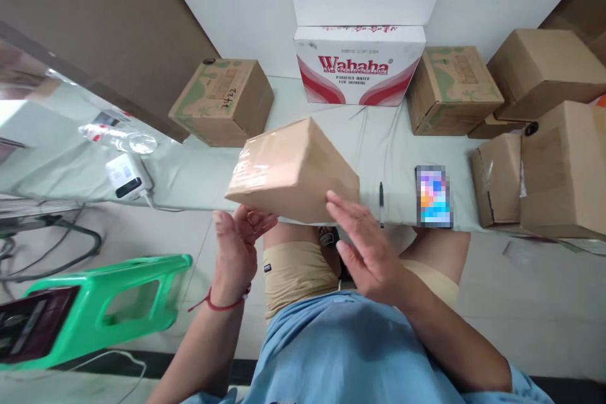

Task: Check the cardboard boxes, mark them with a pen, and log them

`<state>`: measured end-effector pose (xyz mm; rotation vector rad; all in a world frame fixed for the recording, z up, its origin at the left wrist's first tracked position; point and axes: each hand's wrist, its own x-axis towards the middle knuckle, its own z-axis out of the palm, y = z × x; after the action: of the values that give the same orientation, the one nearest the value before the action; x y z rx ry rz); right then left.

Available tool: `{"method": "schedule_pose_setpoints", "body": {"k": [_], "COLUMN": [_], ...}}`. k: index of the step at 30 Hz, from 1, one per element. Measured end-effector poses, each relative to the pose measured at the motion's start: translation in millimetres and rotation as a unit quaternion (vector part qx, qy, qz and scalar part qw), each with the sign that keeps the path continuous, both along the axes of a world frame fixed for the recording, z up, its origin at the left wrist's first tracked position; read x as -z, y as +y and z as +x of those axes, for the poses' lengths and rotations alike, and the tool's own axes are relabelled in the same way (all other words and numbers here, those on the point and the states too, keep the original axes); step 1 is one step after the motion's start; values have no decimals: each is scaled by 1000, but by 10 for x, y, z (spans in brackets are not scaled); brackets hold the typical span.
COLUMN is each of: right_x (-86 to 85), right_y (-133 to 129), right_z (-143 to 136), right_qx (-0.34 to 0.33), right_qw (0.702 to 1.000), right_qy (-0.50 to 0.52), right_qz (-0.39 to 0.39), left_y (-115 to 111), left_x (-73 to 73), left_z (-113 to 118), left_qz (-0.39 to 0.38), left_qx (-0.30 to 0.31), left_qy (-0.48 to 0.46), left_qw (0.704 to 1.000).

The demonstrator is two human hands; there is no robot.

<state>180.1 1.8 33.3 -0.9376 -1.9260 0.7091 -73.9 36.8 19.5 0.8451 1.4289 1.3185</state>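
Fingers (pixel 256 221) of the left hand (pixel 234 252), head view: loosely curled, thumb well apart, seemingly touching the lower edge of a brown carton (pixel 269 170). Progress, judged: handling under way; carton appears shut, clear tape (pixel 247 167) on one face, not set down. Carton tilted, between both hands, above the near edge of the surface (pixel 398 158). Right hand (pixel 367 249): fingers extended, thumb spread, tips against carton's side; neither hand clamped. Pen (pixel 381 202) and phone (pixel 434 197) lie rightward, by the near edge.
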Motion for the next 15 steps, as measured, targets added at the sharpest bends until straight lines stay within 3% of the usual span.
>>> {"method": "schedule_pose_setpoints", "body": {"k": [5, 7, 10, 12, 15], "right_x": [24, 54, 160, 256, 378], "right_y": [-10, -51, -131, -167, -183], "right_z": [-167, -177, -139, -78, 52], "right_qx": [-52, -21, 78, 142, 196], "right_qw": [997, 999, 987, 965, 942], "right_qy": [13, 40, 110, 151, 170], "right_qz": [59, 29, -87, -161, -212], "left_y": [80, 95, 54, -25, -175], "left_x": [-91, -112, -123, -135, -187], "left_z": [-279, -351, -389, -371, -299], "left_qz": [-105, -126, -119, -101, -49], "left_qx": [24, 24, 30, 79, 222], "left_qy": [-54, -74, -66, -47, 34], "left_qw": [993, 989, 990, 991, 973]}}
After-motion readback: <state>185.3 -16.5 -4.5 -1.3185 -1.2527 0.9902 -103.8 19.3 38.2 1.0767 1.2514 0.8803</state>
